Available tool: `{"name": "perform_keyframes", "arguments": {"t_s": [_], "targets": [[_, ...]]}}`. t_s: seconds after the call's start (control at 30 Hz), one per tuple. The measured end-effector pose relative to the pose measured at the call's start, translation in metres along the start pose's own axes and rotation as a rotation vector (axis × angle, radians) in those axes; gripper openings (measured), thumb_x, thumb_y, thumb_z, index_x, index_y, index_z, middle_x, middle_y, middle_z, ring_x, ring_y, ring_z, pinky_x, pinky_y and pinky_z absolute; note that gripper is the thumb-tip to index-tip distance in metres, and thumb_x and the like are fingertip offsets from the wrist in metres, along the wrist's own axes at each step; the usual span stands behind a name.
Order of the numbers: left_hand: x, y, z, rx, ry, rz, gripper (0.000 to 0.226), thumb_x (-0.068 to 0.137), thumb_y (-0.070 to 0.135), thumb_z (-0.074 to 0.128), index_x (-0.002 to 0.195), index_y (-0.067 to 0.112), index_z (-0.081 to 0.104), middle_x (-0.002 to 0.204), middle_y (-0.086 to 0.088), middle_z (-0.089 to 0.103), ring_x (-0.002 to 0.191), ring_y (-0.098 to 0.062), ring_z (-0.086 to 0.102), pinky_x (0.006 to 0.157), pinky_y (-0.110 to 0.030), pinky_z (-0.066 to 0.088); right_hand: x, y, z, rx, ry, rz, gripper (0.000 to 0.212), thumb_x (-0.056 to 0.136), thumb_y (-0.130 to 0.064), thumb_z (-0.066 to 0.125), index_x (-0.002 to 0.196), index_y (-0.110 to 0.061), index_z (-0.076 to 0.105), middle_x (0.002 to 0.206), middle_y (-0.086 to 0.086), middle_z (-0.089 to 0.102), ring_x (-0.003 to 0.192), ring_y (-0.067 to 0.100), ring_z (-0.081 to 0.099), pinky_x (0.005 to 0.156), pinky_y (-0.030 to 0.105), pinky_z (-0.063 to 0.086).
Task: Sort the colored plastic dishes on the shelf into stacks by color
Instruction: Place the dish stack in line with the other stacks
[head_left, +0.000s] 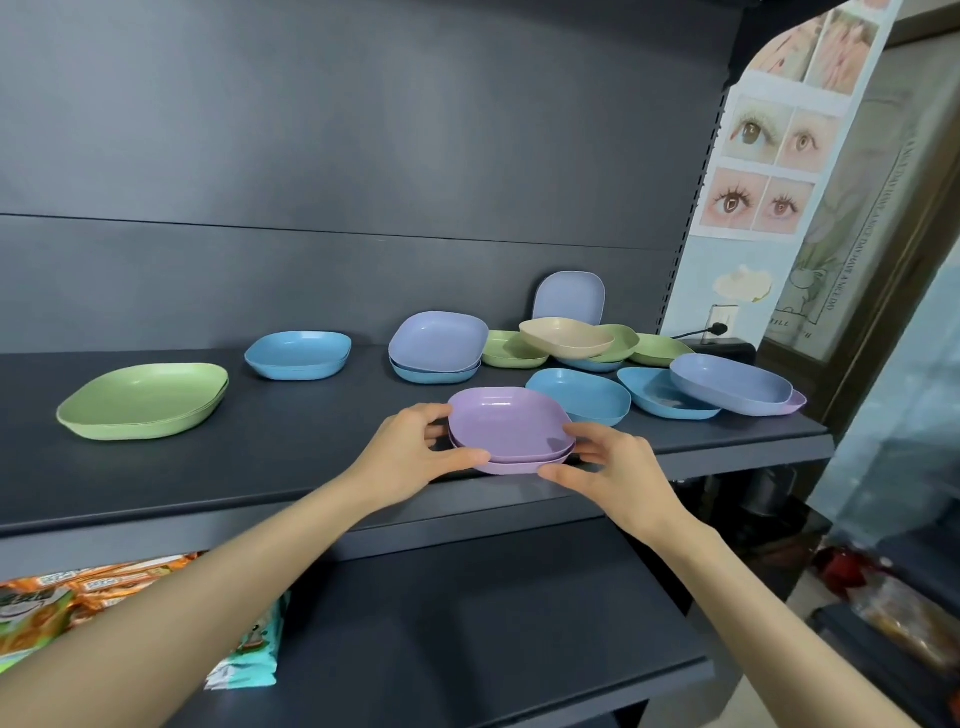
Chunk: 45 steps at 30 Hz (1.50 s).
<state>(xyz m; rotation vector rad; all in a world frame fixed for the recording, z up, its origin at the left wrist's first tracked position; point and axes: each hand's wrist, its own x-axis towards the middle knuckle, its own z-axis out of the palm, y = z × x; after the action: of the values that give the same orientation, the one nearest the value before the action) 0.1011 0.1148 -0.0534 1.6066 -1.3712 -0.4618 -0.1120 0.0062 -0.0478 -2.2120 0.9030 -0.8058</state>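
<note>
I have both hands on the purple stack (511, 428), which sits at the front edge of the upper shelf (311, 457), right of its middle. The stack is a few shallow dishes nested flat, hollows facing up. Each is nearly square with rounded corners, so I see no marked long axis; the broader span runs left to right along the shelf edge, turned slightly askew.

My left hand (410, 452) grips the left rim, fingers curled round the far side and the thumb along the near edge. My right hand (618, 467) holds the right rim the same way, thumb under the near corner and fingers spread on the side.

Further left lie a green stack (145, 400) and a blue stack (298, 355), well apart. Behind and to the right, loose blue, green, beige and periwinkle dishes (566, 338) overlap one another.
</note>
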Motion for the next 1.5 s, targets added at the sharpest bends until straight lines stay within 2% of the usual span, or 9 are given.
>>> {"name": "perform_keyframes", "arguments": {"t_s": [0.1, 0.23, 0.37, 0.5, 0.63, 0.83, 1.07, 1.27, 1.5], "targets": [[0.002, 0.000, -0.011, 0.017, 0.019, -0.003, 0.088, 0.054, 0.060, 0.080, 0.127, 0.016, 0.058, 0.122, 0.010, 0.064, 0.109, -0.003, 0.061, 0.101, -0.030, 0.047, 0.007, -0.008, 0.000, 0.009, 0.027, -0.028, 0.066, 0.071, -0.030, 0.082, 0.129, -0.011, 0.057, 0.109, -0.001, 0.068, 0.095, 0.005, 0.061, 0.080, 0.006, 0.041], [0.004, 0.005, -0.033, 0.002, 0.079, -0.002, 0.056, 0.065, 0.041, 0.084, 0.114, 0.023, 0.065, 0.115, 0.013, 0.067, 0.107, -0.004, 0.062, 0.102, -0.031, 0.046, 0.026, -0.026, 0.005, 0.013, 0.023, -0.096, 0.066, 0.071, -0.033, 0.082, 0.129, -0.015, 0.056, 0.111, -0.001, 0.066, 0.102, 0.010, 0.060, 0.085, 0.012, 0.041], [0.003, 0.009, -0.059, 0.022, 0.149, 0.017, 0.052, 0.057, 0.053, 0.084, 0.103, 0.035, 0.067, 0.114, 0.012, 0.067, 0.105, -0.006, 0.064, 0.101, -0.031, 0.047, 0.047, -0.050, 0.019, 0.039, 0.010, -0.210, 0.052, 0.072, -0.025, 0.082, 0.120, -0.018, 0.062, 0.091, -0.022, 0.063, 0.085, -0.005, 0.061, 0.073, -0.004, 0.037], [-0.003, 0.011, -0.086, 0.064, 0.216, 0.036, 0.035, 0.064, 0.038, 0.077, 0.096, 0.037, 0.064, 0.105, 0.019, 0.069, 0.101, 0.001, 0.063, 0.101, -0.022, 0.045, 0.066, -0.065, 0.039, 0.085, -0.012, -0.260, 0.047, 0.072, -0.028, 0.082, 0.116, -0.018, 0.065, 0.099, -0.013, 0.068, 0.088, -0.003, 0.060, 0.073, -0.004, 0.038], [-0.014, 0.001, -0.117, 0.094, 0.297, -0.009, 0.032, 0.069, 0.026, 0.081, 0.092, 0.040, 0.064, 0.098, 0.030, 0.067, 0.100, 0.002, 0.064, 0.099, -0.023, 0.046, 0.082, -0.085, 0.065, 0.131, -0.065, -0.291, 0.044, 0.073, -0.025, 0.081, 0.114, -0.018, 0.066, 0.085, -0.030, 0.058, 0.080, -0.018, 0.054, 0.075, -0.003, 0.041], [-0.032, -0.013, -0.176, 0.155, 0.325, -0.080, 0.032, 0.069, 0.030, 0.081, 0.097, 0.030, 0.065, 0.101, 0.022, 0.067, 0.091, 0.009, 0.063, 0.093, -0.015, 0.047, 0.105, -0.126, 0.116, 0.136, -0.122, -0.357, 0.046, 0.074, -0.029, 0.080, 0.115, -0.016, 0.065, 0.105, -0.005, 0.065, 0.096, 0.008, 0.058, 0.073, -0.002, 0.038], [-0.042, -0.043, -0.263, 0.131, 0.307, -0.115, 0.032, 0.072, 0.020, 0.080, 0.093, 0.033, 0.059, 0.094, 0.029, 0.059, 0.084, 0.021, 0.058, 0.084, -0.002, 0.044, 0.123, -0.185, 0.180, 0.183, -0.124, -0.364, 0.043, 0.076, -0.029, 0.078, 0.115, -0.017, 0.065, 0.107, -0.007, 0.062, 0.099, 0.007, 0.056, 0.083, 0.013, 0.040], [-0.057, -0.082, -0.351, 0.164, 0.285, -0.168, 0.053, 0.071, 0.025, 0.081, 0.119, 0.018, 0.060, 0.111, 0.015, 0.060, 0.106, 0.001, 0.054, 0.087, -0.008, 0.039, 0.145, -0.240, 0.253, 0.138, -0.160, -0.355, 0.053, 0.074, -0.035, 0.079, 0.120, -0.014, 0.063, 0.116, -0.006, 0.063, 0.104, 0.006, 0.057, 0.081, 0.006, 0.038], [-0.069, -0.139, -0.419, 0.096, 0.253, -0.269, 0.055, 0.069, 0.012, 0.083, 0.115, 0.017, 0.054, 0.096, 0.014, 0.067, 0.083, 0.007, 0.067, 0.071, -0.004, 0.048, 0.165, -0.285, 0.330, 0.120, -0.330, -0.283, 0.060, 0.069, -0.025, 0.084, 0.122, -0.013, 0.059, 0.110, -0.001, 0.068, 0.096, 0.009, 0.066, 0.091, 0.031, 0.053]]}}
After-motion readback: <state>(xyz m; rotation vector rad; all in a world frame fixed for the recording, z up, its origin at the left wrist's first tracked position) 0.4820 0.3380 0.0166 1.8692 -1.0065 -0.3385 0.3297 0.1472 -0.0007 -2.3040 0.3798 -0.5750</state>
